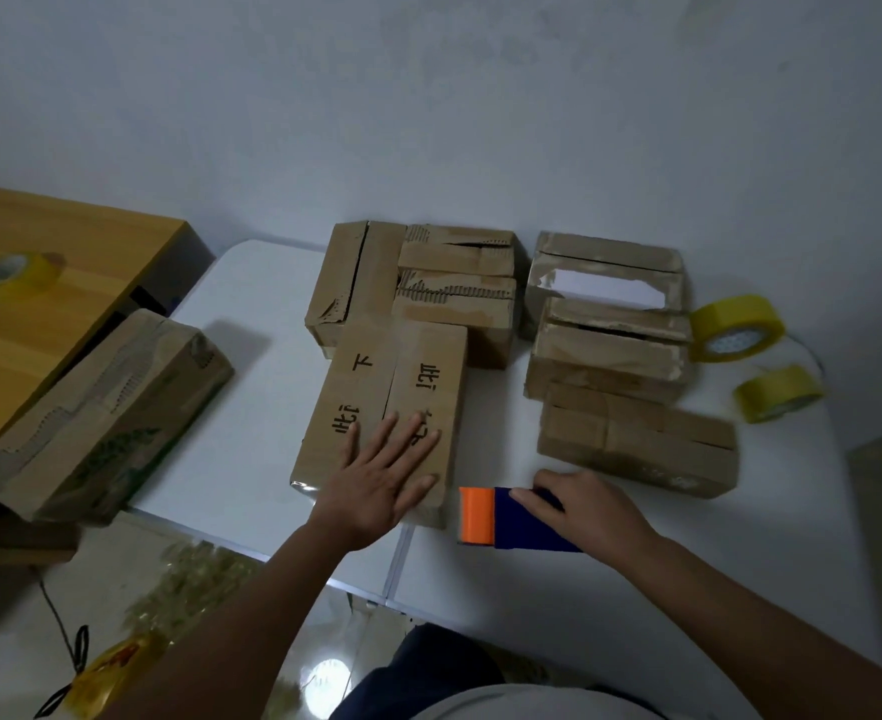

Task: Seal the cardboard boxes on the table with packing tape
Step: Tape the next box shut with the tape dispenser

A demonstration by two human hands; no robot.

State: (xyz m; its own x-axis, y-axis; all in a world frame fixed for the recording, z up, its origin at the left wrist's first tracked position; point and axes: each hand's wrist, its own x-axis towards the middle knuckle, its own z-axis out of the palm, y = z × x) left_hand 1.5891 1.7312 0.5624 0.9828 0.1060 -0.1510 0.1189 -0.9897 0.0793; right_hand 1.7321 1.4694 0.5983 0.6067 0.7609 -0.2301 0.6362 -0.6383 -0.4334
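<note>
Where the pale wall (428, 96) meets it, a white table (251, 356) stands, with a yellowish wooden desk (64, 283) to its left and glossy floor tiles (282, 641) below. A roll of yellow tape (17, 270) sits on the desk, and two more yellow rolls (737, 327) lie at the table's far right edge. A worn carton (101, 418) with torn, corrugated patches hangs tilted off the table's left side.

The cardboard boxes crowd the middle of the table: a battered cluster (412, 283) at the back, a stack (610, 324) to the right with a white torn strip showing, and a flatter one (636, 444) nearer. The front box (381, 402) lies lengthwise, black handwriting on both closed flaps, its centre seam bare.

The left hand (381, 485) lies flat on that box, fingers spread wide. The right hand (589, 506) grips a blue tape dispenser (516, 519) with an orange end, resting on the table just beside the box.
</note>
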